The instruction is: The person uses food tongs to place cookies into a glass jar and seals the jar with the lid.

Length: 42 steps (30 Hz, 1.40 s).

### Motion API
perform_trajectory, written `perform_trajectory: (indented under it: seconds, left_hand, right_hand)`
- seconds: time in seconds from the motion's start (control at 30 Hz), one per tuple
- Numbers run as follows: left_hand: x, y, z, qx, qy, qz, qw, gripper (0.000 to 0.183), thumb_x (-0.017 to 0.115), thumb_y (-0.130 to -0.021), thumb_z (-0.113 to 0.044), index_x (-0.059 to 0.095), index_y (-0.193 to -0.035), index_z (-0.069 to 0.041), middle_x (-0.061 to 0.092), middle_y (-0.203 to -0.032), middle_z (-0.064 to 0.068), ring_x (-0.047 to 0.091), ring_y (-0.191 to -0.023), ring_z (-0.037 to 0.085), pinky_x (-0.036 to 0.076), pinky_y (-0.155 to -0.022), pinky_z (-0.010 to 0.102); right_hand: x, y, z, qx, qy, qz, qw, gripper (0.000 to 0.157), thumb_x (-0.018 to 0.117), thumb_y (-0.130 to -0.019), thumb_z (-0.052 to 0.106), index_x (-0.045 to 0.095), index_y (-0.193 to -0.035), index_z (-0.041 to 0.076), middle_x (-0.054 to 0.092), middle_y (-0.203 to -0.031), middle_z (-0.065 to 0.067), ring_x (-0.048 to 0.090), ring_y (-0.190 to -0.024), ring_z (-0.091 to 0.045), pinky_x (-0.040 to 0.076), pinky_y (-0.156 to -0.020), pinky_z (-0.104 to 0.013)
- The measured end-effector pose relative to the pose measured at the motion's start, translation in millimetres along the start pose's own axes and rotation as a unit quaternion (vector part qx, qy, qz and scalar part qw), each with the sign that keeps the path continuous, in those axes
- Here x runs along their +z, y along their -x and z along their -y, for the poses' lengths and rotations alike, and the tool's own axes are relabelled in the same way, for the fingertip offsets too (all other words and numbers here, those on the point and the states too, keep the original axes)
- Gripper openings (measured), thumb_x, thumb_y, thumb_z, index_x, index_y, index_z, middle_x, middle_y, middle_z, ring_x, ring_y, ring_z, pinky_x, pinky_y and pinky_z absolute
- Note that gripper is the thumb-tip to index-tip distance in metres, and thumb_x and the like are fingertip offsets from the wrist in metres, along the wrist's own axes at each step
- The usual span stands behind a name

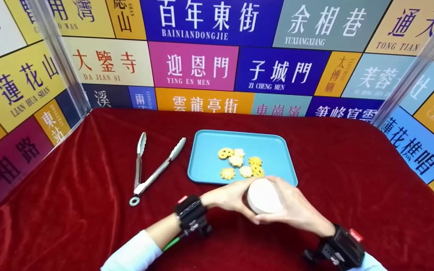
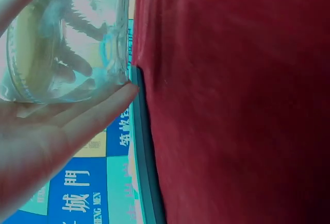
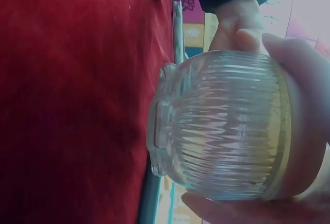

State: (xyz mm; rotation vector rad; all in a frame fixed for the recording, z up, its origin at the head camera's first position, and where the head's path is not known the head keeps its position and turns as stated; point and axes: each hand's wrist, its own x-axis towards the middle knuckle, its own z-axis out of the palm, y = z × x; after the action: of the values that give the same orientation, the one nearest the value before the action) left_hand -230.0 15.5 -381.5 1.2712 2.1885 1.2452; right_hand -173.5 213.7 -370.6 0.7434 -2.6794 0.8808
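Just in front of the tray, both hands hold a ribbed clear glass jar [image 3: 221,126] with a white lid [image 1: 264,195]. The left hand [image 1: 230,195] wraps its left side, and the fingers lie along the glass in the left wrist view. From the right side, the right hand [image 1: 296,209] grips the jar around its lid end. Behind them, several yellow and pale cookies [image 1: 236,161], some flower-shaped and some pretzel-shaped, lie on the blue tray [image 1: 277,150]. The tray's near edge is partly hidden by the hands.
Metal tongs [image 1: 156,175] with pale tips lie spread apart to the left of the tray. A wrinkled dark red cloth [image 1: 337,162] covers the table. Colourful sign panels [image 1: 194,64] stand behind it, with clear upright corner posts [image 1: 413,71] at both sides.
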Motion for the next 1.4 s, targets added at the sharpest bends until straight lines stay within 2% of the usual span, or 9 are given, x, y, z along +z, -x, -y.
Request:
perform_trajectory:
  seconds: [0.2,0.43,0.67,0.8,0.97,1.17,1.3,1.4]
  left_hand:
    - [-5.9,12.8,5.9,-0.001,-0.018,-0.008,0.9998,0.092,0.087,-0.063,-0.02,0.037,-0.14,-0.013,0.049,-0.133,0.001,0.046,-0.118,0.009,0.035,-0.102,0.024]
    - [-8.5,18.7,4.6,-0.032,-0.063,-0.039,0.9968,0.086,0.087,-0.062,-0.02,0.041,-0.135,-0.01,0.053,-0.128,0.004,0.049,-0.116,0.015,0.038,-0.1,0.028]
    - [-6.0,20.3,4.6,-0.05,-0.075,-0.055,0.9944,0.089,0.089,-0.059,-0.02,0.04,-0.134,-0.011,0.053,-0.129,0.005,0.049,-0.117,0.016,0.038,-0.1,0.029]
    - [-5.1,20.3,3.3,-0.058,-0.074,-0.062,0.9936,0.092,0.09,-0.058,-0.02,0.039,-0.134,-0.011,0.053,-0.129,0.005,0.049,-0.117,0.016,0.038,-0.1,0.029]
    - [-3.9,20.2,2.9,-0.075,-0.076,-0.071,0.9917,0.093,0.09,-0.058,-0.023,0.038,-0.134,-0.009,0.053,-0.127,0.006,0.05,-0.116,0.017,0.038,-0.099,0.029]
    - [-2.6,20.3,1.3,-0.081,-0.084,-0.08,0.9899,0.091,0.089,-0.06,-0.024,0.037,-0.133,-0.006,0.053,-0.126,0.008,0.051,-0.114,0.02,0.04,-0.097,0.029]
    - [-1.5,19.1,0.5,-0.089,-0.092,-0.079,0.9886,0.095,0.09,-0.057,-0.024,0.035,-0.134,-0.007,0.053,-0.125,0.007,0.052,-0.112,0.02,0.04,-0.096,0.028]
    - [-3.1,17.7,0.9,-0.088,-0.092,-0.075,0.989,0.099,0.091,-0.056,-0.024,0.034,-0.135,-0.009,0.052,-0.125,0.007,0.052,-0.11,0.019,0.041,-0.095,0.028]
  right_hand:
    - [9.4,-8,2,-0.02,-0.018,0.037,0.999,0.089,0.082,-0.061,0.053,0.046,-0.13,0.01,0.058,-0.117,-0.001,0.055,-0.102,-0.017,0.046,-0.083,-0.039]
    - [16.6,-14,0,-0.018,-0.032,0.04,0.999,0.088,0.083,-0.06,0.05,0.044,-0.127,0.007,0.057,-0.116,-0.003,0.056,-0.102,-0.019,0.046,-0.084,-0.039]
    - [19.4,-17,-4,-0.053,-0.039,0.052,0.996,0.088,0.082,-0.063,0.049,0.044,-0.131,0.008,0.053,-0.12,0.0,0.051,-0.108,-0.017,0.043,-0.089,-0.042]
    - [19.4,-17,-6,-0.061,-0.049,0.059,0.995,0.088,0.082,-0.066,0.044,0.042,-0.136,0.009,0.051,-0.128,-0.004,0.049,-0.115,-0.02,0.041,-0.093,-0.047]
    - [19.4,-16,-6,-0.053,-0.059,0.068,0.995,0.089,0.081,-0.07,0.037,0.037,-0.14,0.004,0.046,-0.135,-0.015,0.046,-0.121,-0.029,0.039,-0.094,-0.053]
    - [16.2,-18,-4,-0.043,-0.07,0.058,0.995,0.088,0.081,-0.07,0.035,0.037,-0.14,0.004,0.045,-0.138,-0.016,0.044,-0.123,-0.03,0.038,-0.095,-0.053]
    - [20.1,-17,0,-0.037,-0.044,0.05,0.997,0.084,0.079,-0.073,0.035,0.038,-0.139,0.003,0.047,-0.133,-0.016,0.047,-0.118,-0.029,0.042,-0.092,-0.049]
    - [26.9,-14,7,-0.029,0.01,0.018,0.999,0.083,0.076,-0.074,0.042,0.041,-0.135,-0.001,0.049,-0.124,-0.013,0.051,-0.106,-0.024,0.046,-0.084,-0.04]
